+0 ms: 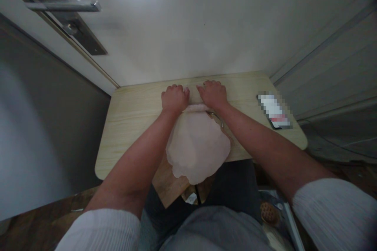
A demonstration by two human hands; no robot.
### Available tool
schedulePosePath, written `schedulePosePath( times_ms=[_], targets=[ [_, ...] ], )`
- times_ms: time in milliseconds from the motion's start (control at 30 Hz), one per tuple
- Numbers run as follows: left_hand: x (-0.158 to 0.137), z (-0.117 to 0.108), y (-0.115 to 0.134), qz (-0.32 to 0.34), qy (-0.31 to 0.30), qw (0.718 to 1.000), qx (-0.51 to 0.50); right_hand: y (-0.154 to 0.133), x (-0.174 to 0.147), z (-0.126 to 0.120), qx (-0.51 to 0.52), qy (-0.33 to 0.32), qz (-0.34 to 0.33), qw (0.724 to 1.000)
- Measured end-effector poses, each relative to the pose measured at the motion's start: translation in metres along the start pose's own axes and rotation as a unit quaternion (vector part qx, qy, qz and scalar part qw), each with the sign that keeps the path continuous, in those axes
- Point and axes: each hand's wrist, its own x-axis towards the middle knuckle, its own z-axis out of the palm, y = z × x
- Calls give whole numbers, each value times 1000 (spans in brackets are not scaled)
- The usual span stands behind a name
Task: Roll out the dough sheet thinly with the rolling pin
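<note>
Pale sheet (198,149) sits mid-table, lobed lower rim past the near edge of the table (129,125). Far end is a roll (197,108); its ends are hidden by the wrists. Left hand (176,98) and right hand (212,94) palm-down there, fingers curled; can't tell if they grip anything. Board (171,182) partly covered by sheet. Curved metal bit (217,118) by right wrist, mostly hidden. Phone (273,110) at right, screen pixelated.

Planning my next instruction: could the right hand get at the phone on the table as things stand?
Probably yes: nothing visible stands between the right hand and the phone, farther right on the table. It would just have to leave the pale sheet.
</note>
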Motion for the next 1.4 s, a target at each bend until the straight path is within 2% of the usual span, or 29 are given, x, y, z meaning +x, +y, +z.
schedulePosePath(
  times_ms=[267, 600, 833, 1233, 1400],
  targets=[
    [-13, -2, 0, 13, -3, 1000, 2, -2, -16, -6, 5, 2, 4, 1000],
    [-58, -9, 4, 11, 6, 1000, -7, -4, -62, -14, 7, 13, 27, 1000],
    [-98, -15, 7, 20, 13, 1000, -8, -8, -110, -19, -4, 24, 10, 1000],
    [-195, -19, 2, 37, 5, 999, -23, 1, -212, -23, 5, 58, -76, 995],
    [-213, -16, 1, 42, 12, 999, -18, 3, -233, -26, 2, 47, -87, 995]
  ],
)
